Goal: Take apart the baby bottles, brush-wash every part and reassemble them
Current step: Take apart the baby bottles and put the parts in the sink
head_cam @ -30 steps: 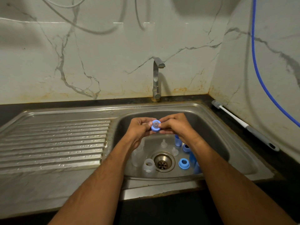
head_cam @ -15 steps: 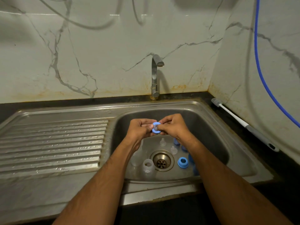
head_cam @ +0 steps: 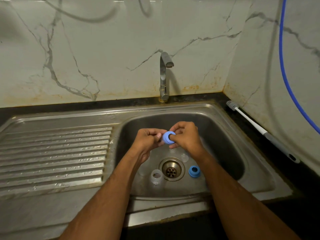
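Over the sink basin [head_cam: 223, 135] both hands hold one blue bottle collar ring [head_cam: 167, 138]. My left hand [head_cam: 149, 140] grips its left side, and my right hand [head_cam: 185, 136] pinches it from the right with a fingertip in the ring's opening. On the basin floor lie a second blue ring [head_cam: 194, 170], a clear bottle body [head_cam: 156, 178] lying near the drain [head_cam: 171, 169], and clear teats [head_cam: 184, 157] partly hidden under my right wrist.
A white-handled bottle brush [head_cam: 258, 127] lies on the dark counter to the right of the sink. The tap [head_cam: 164, 77] stands behind the basin, with no water running. A ribbed wet drainboard [head_cam: 55, 153] extends left. A blue hose [head_cam: 287, 66] hangs on the right wall.
The teat that stuck out of the blue ring is no longer seen. The ring has turned in my hands and my right fingertip now sits in its hole.
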